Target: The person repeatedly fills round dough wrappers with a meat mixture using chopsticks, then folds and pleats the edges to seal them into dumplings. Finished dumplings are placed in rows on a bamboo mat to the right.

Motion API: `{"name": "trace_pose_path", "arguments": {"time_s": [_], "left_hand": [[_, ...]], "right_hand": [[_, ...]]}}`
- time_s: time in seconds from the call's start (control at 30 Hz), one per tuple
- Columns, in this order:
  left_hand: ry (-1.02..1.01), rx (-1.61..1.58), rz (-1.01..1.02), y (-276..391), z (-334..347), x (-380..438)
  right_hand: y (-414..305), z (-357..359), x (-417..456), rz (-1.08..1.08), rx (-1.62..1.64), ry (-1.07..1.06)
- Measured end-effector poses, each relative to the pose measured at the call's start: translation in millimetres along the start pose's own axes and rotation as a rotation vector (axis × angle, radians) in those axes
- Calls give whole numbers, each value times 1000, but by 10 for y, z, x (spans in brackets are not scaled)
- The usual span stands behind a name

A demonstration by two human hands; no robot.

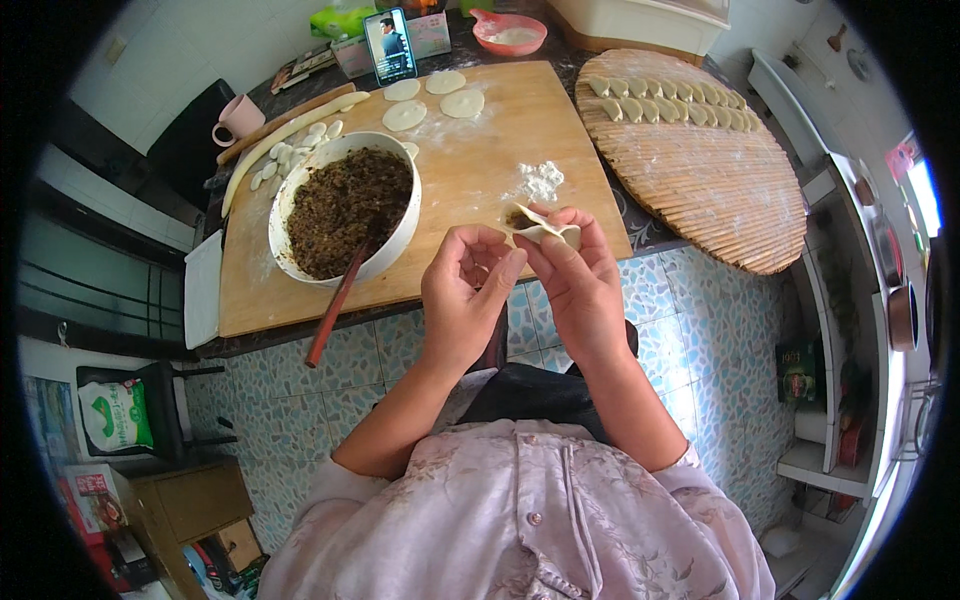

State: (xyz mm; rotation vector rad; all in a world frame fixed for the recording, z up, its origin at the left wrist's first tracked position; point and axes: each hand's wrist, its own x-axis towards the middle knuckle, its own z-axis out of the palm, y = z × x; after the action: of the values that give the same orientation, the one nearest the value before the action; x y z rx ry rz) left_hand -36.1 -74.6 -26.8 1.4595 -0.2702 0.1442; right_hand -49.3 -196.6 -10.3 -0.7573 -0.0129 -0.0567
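A partly folded dumpling (pixel 559 231), dark filling showing at its left end, is pinched in my right hand (pixel 577 285) over the front edge of the wooden board (pixel 487 169). My left hand (pixel 472 285) is at the dumpling's left side, thumb and forefinger curled close to the wrapper; whether they touch it is unclear. Left of my hands stands a white bowl (pixel 409 232) of dark minced filling (pixel 345 202), with a red-brown utensil handle (pixel 337 307) leaning over its rim. Beyond the dumpling lies a heap of flour (pixel 541 181). Flat round wrappers (pixel 462 103) lie at the board's far side.
Dough pieces (pixel 285 156), a dough rope (pixel 274 139) and a rolling pin (pixel 285 120) lie left of the bowl. Two rows of folded dumplings (pixel 667 111) rest on a round slatted mat (pixel 697 180) at right. A phone (pixel 391 46), pink mug (pixel 241 118) and pink flour bowl (pixel 510 34) stand behind.
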Motion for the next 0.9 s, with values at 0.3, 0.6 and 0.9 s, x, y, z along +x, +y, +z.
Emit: {"name": "trace_pose_path", "arguments": {"time_s": [0.3, 0.6, 0.9], "left_hand": [[68, 164, 191, -19, -25, 96], [74, 370, 435, 28, -67, 101], [109, 41, 167, -62, -80, 81]], "right_hand": [[155, -16, 3, -171, -331, -41], [135, -5, 1, -154, -417, -32], [114, 55, 6, -169, -400, -59]]}}
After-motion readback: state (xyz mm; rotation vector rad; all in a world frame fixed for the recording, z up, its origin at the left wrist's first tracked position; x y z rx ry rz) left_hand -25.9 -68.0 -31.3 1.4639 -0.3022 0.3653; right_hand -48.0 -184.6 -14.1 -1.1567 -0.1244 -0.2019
